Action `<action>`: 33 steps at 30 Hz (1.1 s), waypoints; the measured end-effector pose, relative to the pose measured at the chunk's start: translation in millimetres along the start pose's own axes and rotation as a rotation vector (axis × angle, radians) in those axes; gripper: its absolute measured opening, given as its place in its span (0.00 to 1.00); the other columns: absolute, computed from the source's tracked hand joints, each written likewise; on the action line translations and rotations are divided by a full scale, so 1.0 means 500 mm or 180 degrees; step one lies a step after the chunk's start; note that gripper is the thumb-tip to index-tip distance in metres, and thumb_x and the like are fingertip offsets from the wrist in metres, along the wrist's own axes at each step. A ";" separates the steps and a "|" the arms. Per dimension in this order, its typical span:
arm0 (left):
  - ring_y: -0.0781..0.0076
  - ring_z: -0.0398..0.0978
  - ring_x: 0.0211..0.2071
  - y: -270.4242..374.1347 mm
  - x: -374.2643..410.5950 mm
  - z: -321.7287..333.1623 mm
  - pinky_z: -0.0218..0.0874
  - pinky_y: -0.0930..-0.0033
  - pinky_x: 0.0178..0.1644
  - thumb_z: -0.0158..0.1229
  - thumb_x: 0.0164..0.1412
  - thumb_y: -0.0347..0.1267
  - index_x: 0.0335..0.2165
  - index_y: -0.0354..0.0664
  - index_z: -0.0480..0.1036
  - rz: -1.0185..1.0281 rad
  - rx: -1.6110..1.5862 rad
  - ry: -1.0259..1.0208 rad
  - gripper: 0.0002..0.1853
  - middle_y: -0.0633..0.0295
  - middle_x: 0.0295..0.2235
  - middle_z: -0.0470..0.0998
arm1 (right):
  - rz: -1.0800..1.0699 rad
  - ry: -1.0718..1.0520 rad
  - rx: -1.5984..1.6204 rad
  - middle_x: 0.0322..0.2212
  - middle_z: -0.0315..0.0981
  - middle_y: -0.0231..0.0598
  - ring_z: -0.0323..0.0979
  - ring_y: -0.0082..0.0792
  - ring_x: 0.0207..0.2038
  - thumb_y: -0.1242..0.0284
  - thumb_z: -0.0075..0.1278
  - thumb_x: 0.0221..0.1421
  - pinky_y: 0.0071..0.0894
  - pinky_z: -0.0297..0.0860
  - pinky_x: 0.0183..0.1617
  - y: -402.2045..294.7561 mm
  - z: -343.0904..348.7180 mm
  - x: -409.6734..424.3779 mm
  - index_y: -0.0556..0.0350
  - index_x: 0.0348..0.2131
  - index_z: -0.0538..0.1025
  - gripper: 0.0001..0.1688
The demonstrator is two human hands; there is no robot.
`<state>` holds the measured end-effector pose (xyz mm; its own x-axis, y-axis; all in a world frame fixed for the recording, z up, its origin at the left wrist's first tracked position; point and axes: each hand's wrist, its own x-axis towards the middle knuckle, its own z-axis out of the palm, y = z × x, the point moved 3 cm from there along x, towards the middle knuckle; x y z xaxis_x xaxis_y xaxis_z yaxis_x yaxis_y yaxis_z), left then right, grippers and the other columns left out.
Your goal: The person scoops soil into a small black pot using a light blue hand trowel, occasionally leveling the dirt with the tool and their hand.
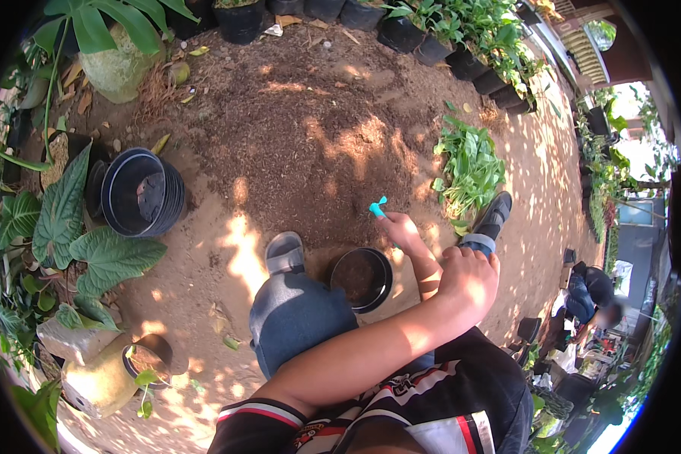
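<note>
My right hand is closed around a small turquoise tool, whose end sticks out above the fingers; its exact kind cannot be told. Across my right forearm lies my left hand, knuckles up, its fingertips and palm hidden. A round black plastic pot with brown soil inside stands between my feet, just below my right hand. Beyond it spreads a low heap of dark loose soil. A bunch of uprooted leafy green seedlings lies on the ground to the right, near my shoe.
At the left stand nested black pots, beside broad-leaved plants. Black planting bags with plants line the far edge. A rounded stone-like planter is at lower left. Another person bends down at the far right.
</note>
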<state>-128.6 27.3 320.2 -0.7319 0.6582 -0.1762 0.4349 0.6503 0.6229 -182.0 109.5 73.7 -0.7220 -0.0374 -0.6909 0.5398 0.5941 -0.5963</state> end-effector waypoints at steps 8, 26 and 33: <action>0.62 0.69 0.40 -0.012 0.015 0.009 0.57 0.59 0.42 0.48 0.52 0.35 0.51 0.42 0.58 -0.0160 -0.0146 0.0086 0.26 0.57 0.37 0.72 | -0.0083 0.0075 -0.0131 0.13 0.62 0.30 0.58 0.20 0.11 0.64 0.43 0.54 0.22 0.56 0.13 -0.018 -0.005 -0.024 0.59 0.25 0.70 0.16; 0.59 0.70 0.39 -0.014 0.032 0.024 0.58 0.57 0.41 0.46 0.56 0.40 0.49 0.40 0.61 -0.0037 -0.0269 0.0246 0.24 0.54 0.33 0.73 | -0.0113 -0.0032 0.0325 0.14 0.63 0.29 0.58 0.20 0.11 0.66 0.43 0.55 0.21 0.56 0.14 -0.032 -0.011 -0.039 0.60 0.30 0.72 0.14; 0.59 0.70 0.37 -0.010 0.033 0.033 0.59 0.58 0.39 0.47 0.55 0.40 0.49 0.40 0.61 0.0022 -0.0196 0.0333 0.24 0.54 0.33 0.73 | -0.0207 -0.0021 0.0187 0.14 0.62 0.29 0.59 0.19 0.12 0.66 0.42 0.56 0.21 0.57 0.14 -0.061 -0.015 -0.044 0.59 0.38 0.72 0.16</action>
<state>-134.2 40.9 301.7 -0.7811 0.6174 -0.0932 0.4095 0.6192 0.6700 -185.9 98.3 110.0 -0.7535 -0.0799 -0.6526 0.5166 0.5421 -0.6628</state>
